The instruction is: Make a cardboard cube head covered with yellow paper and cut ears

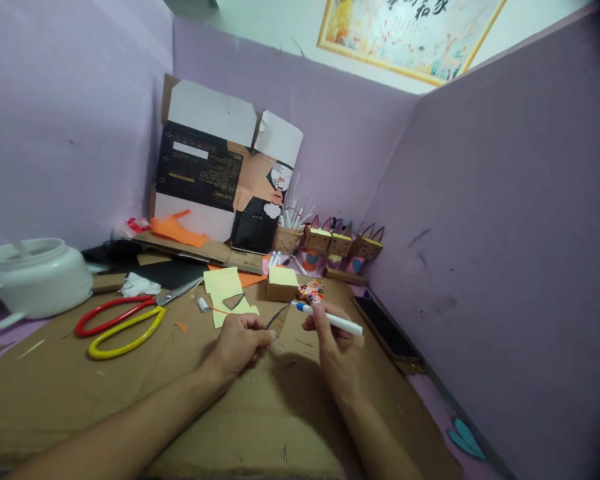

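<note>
My left hand [240, 343] pinches a small cardboard triangle [279, 323] with a dark blue line along its edge. A white marker [337, 322] with a blue band near the tip is in my right hand [340, 353], held like a pen. Its tip is at the upper point of the triangle; whether they touch I cannot tell. Beyond my hands stands a small cardboard box [282, 292] with a yellow paper top. A second dark-edged triangle [234, 301] lies on pale yellow paper [223, 283], near a white marker cap [203, 305].
Red-and-yellow-handled scissors [127, 327] and a white pot [37, 277] are at left. A phone [386, 327] lies along the right wall. At the back are several eared cardboard figures [340, 243], a basket of pens [287, 239] and an unfolded carton [200, 167].
</note>
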Demonstrator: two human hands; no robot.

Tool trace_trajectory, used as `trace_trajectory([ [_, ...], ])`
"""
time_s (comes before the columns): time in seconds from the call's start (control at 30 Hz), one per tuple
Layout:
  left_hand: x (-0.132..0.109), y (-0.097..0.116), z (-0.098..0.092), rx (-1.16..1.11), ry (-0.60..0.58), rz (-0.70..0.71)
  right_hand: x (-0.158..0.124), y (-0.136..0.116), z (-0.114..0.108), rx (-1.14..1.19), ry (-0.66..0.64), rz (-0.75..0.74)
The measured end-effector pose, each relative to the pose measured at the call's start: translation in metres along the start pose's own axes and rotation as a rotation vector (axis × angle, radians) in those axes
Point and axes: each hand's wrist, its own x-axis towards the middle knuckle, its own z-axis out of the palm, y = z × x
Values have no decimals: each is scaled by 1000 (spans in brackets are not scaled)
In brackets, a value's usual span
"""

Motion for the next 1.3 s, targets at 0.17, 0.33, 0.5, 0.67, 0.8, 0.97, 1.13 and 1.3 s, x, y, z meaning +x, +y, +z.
trace_trajectory([
  [0.17, 1, -1, -1, -17, -6, -8, 2, 0, -2, 33, 70, -2],
  [0.33, 0, 2, 0, -19, 9, 2, -3, 1, 0, 31, -55, -21],
  [0.5, -1, 3, 0, -21, 15, 3, -1, 3, 1, 24, -44, -13],
  [0.67, -1, 2, 0, -42, 10, -9, 3, 0, -2, 52, 80, 20],
  [0.8, -1, 4, 0, -42, 10, -6, 0, 0, -3, 49, 1, -11],
  [0.97, 0, 3, 0, -52, 6, 5, -6, 3, -1, 52, -146, -36],
  [1.13, 1, -1, -1, -53, -7, 19, -9, 4, -1, 12, -230, -74],
  [1.3, 2, -2, -2, -42, -10, 20, -8, 3, 0, -20, -256, -85],
])
